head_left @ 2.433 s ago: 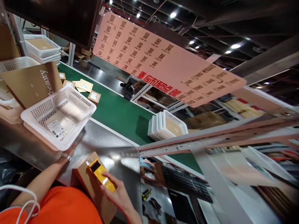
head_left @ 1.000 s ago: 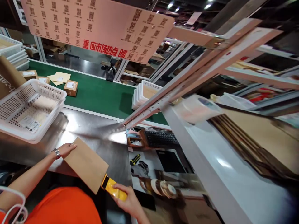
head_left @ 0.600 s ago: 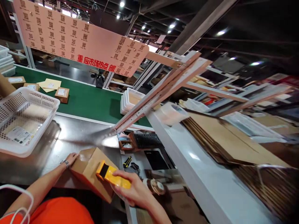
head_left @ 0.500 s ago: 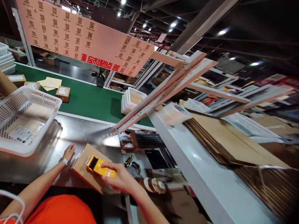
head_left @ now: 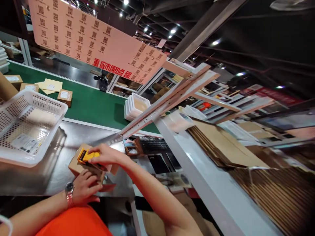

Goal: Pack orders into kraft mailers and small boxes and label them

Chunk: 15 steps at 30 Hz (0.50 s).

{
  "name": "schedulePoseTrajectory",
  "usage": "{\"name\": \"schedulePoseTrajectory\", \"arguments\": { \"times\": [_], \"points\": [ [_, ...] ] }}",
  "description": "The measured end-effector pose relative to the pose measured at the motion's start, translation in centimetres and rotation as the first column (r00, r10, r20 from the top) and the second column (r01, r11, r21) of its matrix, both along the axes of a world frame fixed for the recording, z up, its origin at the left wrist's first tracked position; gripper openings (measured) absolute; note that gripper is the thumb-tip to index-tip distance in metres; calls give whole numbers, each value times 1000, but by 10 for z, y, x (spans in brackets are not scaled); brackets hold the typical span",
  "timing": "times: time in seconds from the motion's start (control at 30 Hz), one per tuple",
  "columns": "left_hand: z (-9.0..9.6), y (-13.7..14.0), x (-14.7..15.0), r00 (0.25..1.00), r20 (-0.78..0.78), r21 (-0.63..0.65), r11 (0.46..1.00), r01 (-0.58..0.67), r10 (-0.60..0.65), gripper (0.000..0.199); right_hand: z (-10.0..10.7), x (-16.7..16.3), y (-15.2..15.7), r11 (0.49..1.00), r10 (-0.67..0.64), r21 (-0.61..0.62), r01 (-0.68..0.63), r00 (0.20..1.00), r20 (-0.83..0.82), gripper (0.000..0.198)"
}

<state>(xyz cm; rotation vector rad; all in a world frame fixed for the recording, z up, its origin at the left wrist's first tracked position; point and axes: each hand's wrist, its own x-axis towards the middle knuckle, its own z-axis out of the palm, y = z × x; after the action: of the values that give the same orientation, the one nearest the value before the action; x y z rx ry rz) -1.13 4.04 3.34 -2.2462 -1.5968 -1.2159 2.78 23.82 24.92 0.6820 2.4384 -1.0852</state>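
A small brown cardboard box (head_left: pixel 75 165) lies on the steel worktable (head_left: pixel 81 134) just in front of me. My right hand (head_left: pixel 105 155) grips a yellow tape dispenser (head_left: pixel 86 156) and presses it onto the box's top at the far-left end. My left hand (head_left: pixel 85 187), with a watch on the wrist, holds the box's near side with curled fingers.
A white perforated basket (head_left: pixel 46 113) with a label inside stands at the left. Behind runs a green conveyor belt (head_left: pixel 98 108) carrying small boxes (head_left: pixel 64 96) and stacked white trays (head_left: pixel 134 106). A keyboard (head_left: pixel 154 145) sits to the right, below flat cardboard sheets (head_left: pixel 221 144) on a shelf.
The box was turned and laid flat. My right hand ran the tape dispenser forward over its top to the far end. My left hand shifted from the box's far side to its near side.
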Motion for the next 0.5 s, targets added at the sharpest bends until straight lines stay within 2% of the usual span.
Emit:
{"name": "schedulePoseTrajectory", "arguments": {
  "times": [0.07, 0.13, 0.2, 0.27, 0.37, 0.5],
  "points": [
    [0, -4, -8, 974, 71, 4, 976, -217, 216, 59, -3, -43, 0, 994, 112, 4, -112, 993, 39, 61],
    [2, -4, -15, 879, 124, -15, 887, -461, 460, 55, -7, -86, -1, 978, 207, -22, -206, 976, 67, 58],
    [3, -1, -25, 765, 167, -44, 780, -624, 621, 40, -14, -123, -5, 963, 269, -37, -266, 959, 85, 52],
    [3, 0, -39, 709, 252, -69, 743, -666, 659, 25, -20, -152, -9, 957, 289, -32, -288, 950, 122, 44],
    [2, -2, -66, 702, 405, -75, 787, -613, 586, 14, -30, -185, -14, 967, 248, 6, -254, 947, 206, 35],
    [-8, -3, -91, 707, 486, -92, 834, -544, 514, 7, -43, -216, -23, 984, 77, 128, -120, 949, 304, 32]
  ]
}}
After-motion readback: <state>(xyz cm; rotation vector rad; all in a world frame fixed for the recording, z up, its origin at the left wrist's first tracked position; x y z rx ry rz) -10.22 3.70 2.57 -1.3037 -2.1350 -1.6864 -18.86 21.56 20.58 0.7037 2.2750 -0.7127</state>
